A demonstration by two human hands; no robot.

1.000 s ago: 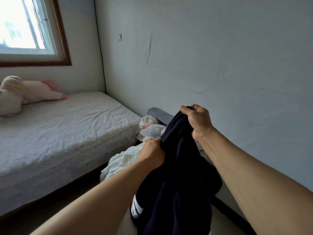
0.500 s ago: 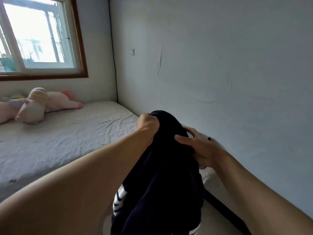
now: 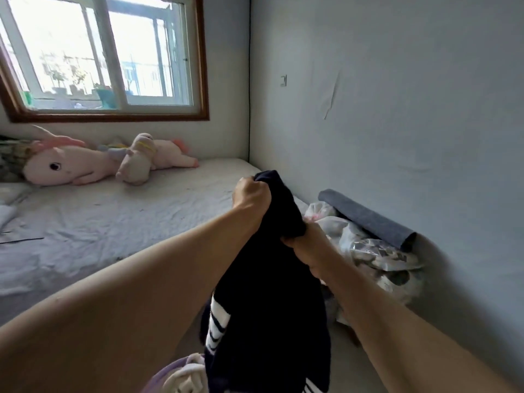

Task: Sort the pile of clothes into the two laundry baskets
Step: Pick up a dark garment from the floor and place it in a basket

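A dark navy garment [image 3: 272, 293] with white stripes hangs in the air in front of the person, held up between both hands above the floor beside the bed. Its top edge is bunched in the left hand [image 3: 251, 198], whose fingers are closed in a fist around the cloth at the highest point. Lower and to the right, the right hand [image 3: 307, 248] grips another fold of the same garment, its fingers curled tight into the fabric. The rest of the cloth drops down between the two forearms, with white bands showing along its left edge and near the bottom.

Below the garment, at the bottom edge of the view, lies a heap of pale lilac and white clothes [image 3: 181, 375]. To the right, against the wall [image 3: 397, 109], sit clear plastic bags [image 3: 377, 256] stuffed with things, with a rolled grey mat [image 3: 365, 218] resting on top of them next to the wall.

To the left is the bed [image 3: 99, 222], covered with a wrinkled white sheet. Two pink plush toys [image 3: 93, 163] lie along its far side under the window [image 3: 102, 55].
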